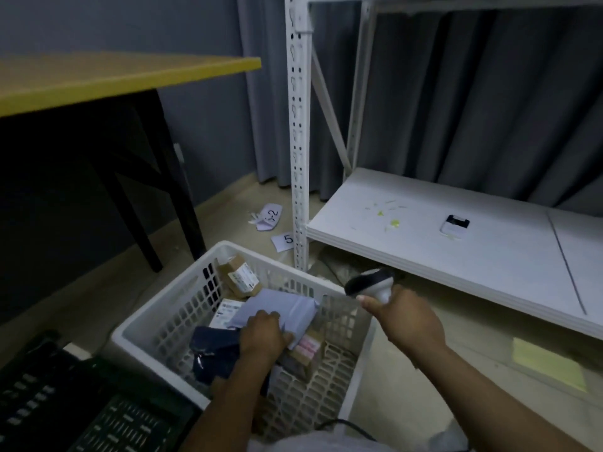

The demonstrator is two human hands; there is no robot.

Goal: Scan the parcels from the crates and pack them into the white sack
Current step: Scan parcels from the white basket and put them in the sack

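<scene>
Gripping a flat grey plastic mailer parcel point(280, 308), the left hand point(264, 334) is working inside a white perforated plastic crate point(156, 324) on the floor. Its fingers are curling over the parcel's near edge, clamped on it. The parcel is lying on top of the other contents, about mid-crate. Its long axis is running roughly across the crate, and its free end is pointing toward the right wall and sitting slightly raised.

The right hand point(408, 324) is holding a white-and-black handheld barcode scanner point(370, 283) just above the crate's far right rim, with fingers wrapped round the handle. The scanner's dark head is pointing left, toward the grey parcel. The outline is motion-blurred, so finer detail of the grip is not readable.

Other crate contents:
- A brown cardboard box with a white label point(239, 277) is leaning in the far corner.
- A dark navy bagged parcel point(215, 347) is lying against the near left wall, beside the left hand.
- A small box with a pink label point(308, 349) is lying near the right wall.

Surroundings:
- A black slotted plastic crate point(65, 402) is standing just beside the white crate's near left side.
- A white metal shelving rack point(424, 256) is standing behind it, carrying a small white-and-black device point(455, 226).
- A yellow-topped table point(114, 76) is standing at far left.
</scene>
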